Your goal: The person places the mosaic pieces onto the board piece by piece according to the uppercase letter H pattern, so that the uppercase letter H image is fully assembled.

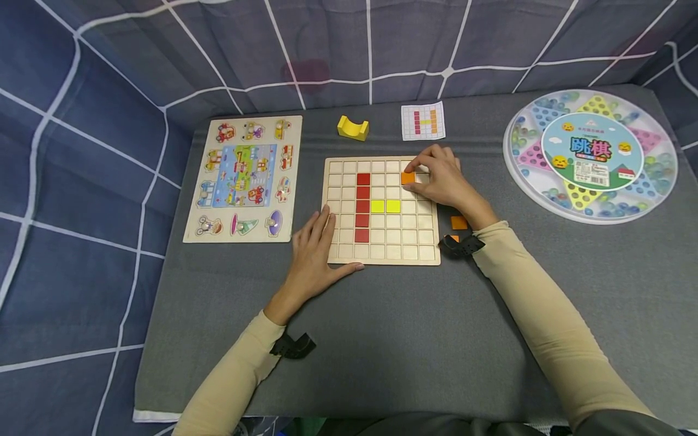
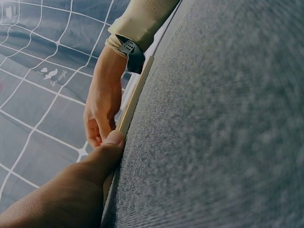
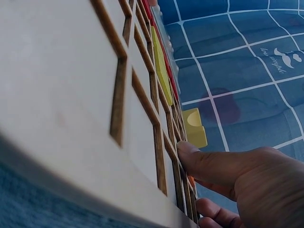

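Observation:
A wooden grid board lies on the grey table. Several red square tiles form a column in its cells, and two yellow tiles sit side by side to their right. My right hand pinches an orange tile between thumb and fingers at an upper-right cell; whether the tile is fully seated I cannot tell. My left hand rests at the board's left edge, fingers extended, thumb along the near edge. Loose orange tiles lie right of the board, partly hidden by the right wrist.
Behind the board lie a printed pattern card and a yellow arched block. A wooden picture puzzle is at the left. To the right sits a round Chinese checkers box. A grid-patterned curtain hangs behind the table.

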Tool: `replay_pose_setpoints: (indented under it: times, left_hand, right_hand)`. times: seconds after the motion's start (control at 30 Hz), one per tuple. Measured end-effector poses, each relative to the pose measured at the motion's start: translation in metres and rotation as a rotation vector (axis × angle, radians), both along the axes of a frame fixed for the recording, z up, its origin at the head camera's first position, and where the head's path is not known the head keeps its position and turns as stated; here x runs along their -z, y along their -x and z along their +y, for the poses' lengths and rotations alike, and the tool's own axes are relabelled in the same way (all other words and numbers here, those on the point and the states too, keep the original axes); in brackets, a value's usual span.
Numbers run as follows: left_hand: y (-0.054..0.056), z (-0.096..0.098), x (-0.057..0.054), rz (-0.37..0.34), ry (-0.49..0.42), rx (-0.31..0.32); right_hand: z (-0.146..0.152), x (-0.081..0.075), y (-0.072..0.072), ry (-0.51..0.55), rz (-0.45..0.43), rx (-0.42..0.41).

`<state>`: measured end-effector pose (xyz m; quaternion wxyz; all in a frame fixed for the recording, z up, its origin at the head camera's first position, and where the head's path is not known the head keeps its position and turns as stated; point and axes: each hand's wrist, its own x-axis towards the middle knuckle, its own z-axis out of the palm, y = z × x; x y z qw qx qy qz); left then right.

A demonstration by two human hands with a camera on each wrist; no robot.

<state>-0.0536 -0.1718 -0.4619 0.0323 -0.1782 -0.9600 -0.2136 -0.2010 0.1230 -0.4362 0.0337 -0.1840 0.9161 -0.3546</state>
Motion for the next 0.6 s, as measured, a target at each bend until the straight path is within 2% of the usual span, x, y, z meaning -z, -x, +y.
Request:
replay_pose_setpoints:
  times: [0.4,0.6]
  left_hand:
    - [-0.0007,0.0007,-0.0010,-0.026,-0.010,-0.007]
    - [0.0000,0.0014,-0.0006,-0.008,-0.007,-0.010]
  right_hand:
    - [0.0002,-0.0006,-0.0002,-0.014,-0.014,-0.010]
    - [0.0027,-0.0035,0.0013,-0.022,-0.027,-0.039]
